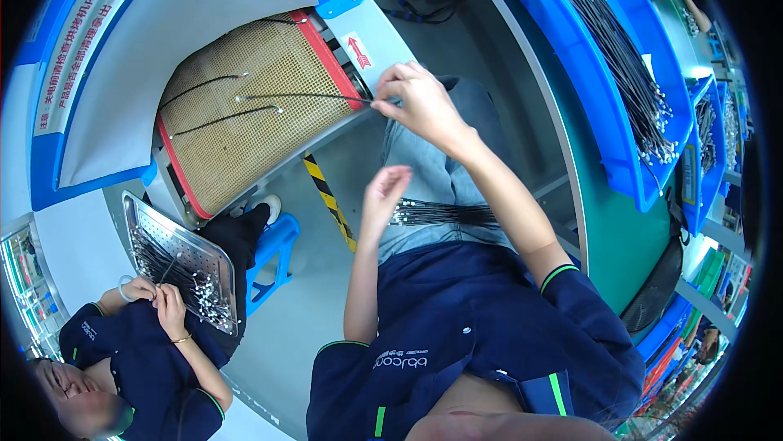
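Right hand (420,103): fingers pinched on the end of a thin black cable (302,97) lying across the tan mesh conveyor belt (245,115). Left hand (383,192): loosely open, empty, hovering above a bundle of black cables (444,213) on the lap. Nearby, a co-worker's hands (159,298) rested at a perforated metal tray (214,266).
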A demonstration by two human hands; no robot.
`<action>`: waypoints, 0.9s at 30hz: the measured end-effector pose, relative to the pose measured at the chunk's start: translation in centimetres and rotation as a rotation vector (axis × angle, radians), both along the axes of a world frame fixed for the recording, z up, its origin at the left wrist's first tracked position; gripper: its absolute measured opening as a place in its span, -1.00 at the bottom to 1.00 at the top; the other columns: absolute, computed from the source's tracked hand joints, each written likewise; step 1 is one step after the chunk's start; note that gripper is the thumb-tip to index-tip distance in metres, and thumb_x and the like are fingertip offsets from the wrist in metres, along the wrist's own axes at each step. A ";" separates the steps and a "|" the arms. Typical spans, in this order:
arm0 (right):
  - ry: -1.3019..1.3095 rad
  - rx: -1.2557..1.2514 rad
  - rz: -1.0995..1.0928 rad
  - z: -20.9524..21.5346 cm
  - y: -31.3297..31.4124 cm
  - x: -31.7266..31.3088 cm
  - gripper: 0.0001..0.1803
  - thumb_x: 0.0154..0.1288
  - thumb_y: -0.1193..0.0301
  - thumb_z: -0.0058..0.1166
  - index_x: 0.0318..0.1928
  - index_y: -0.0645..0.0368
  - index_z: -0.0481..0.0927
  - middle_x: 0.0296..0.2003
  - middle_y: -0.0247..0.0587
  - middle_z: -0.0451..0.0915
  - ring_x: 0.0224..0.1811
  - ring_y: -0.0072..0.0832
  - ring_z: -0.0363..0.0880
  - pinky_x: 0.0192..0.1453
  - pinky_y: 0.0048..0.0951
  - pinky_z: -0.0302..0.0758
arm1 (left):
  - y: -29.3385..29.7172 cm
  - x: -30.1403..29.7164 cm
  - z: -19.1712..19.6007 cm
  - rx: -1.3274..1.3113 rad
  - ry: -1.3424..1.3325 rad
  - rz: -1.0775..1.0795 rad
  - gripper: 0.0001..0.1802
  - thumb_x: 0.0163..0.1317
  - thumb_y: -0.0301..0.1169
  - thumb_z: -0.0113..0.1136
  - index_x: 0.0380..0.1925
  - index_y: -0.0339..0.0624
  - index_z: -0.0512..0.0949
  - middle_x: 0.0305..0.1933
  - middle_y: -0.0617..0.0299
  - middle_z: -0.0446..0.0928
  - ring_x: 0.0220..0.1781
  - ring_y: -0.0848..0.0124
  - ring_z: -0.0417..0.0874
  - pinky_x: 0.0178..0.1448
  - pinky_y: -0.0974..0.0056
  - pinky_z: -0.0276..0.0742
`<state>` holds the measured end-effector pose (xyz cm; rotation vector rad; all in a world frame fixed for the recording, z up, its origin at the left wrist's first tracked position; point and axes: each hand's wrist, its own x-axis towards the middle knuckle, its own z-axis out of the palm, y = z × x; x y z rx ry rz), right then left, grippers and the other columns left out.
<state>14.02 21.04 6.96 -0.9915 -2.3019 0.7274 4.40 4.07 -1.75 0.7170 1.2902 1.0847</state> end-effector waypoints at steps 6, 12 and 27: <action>0.052 0.021 -0.105 -1.6 1.7 -5.8 -0.87 0.05 0.38 0.21 -0.46 0.19 0.66 -0.32 -0.24 0.59 -0.18 -0.28 0.53 -0.03 -0.30 0.47 | -1.5 1.5 0.7 0.103 0.384 -0.337 -0.75 0.21 -0.44 0.15 -0.11 -0.25 0.54 -0.06 0.06 0.55 -0.02 0.14 0.57 0.08 0.18 0.46; 0.095 -0.046 -0.175 -2.7 2.6 -9.9 -0.90 0.02 0.44 0.17 -0.47 0.21 0.65 -0.33 -0.18 0.57 -0.19 -0.25 0.55 -0.05 -0.26 0.49 | -1.9 1.9 1.2 0.209 0.628 -0.538 -0.64 0.17 -0.40 0.16 -0.04 -0.30 0.50 -0.04 -0.04 0.51 0.07 0.04 0.48 0.18 0.10 0.36; 0.024 0.041 -0.185 -3.4 2.1 -10.3 -0.88 0.01 0.43 0.19 -0.42 0.21 0.65 -0.31 -0.13 0.57 -0.18 -0.20 0.52 -0.06 -0.21 0.47 | -2.0 2.6 1.0 0.201 0.765 -0.637 -0.62 0.15 -0.38 0.15 -0.02 -0.26 0.50 -0.02 -0.03 0.50 0.07 0.02 0.44 0.24 0.07 0.31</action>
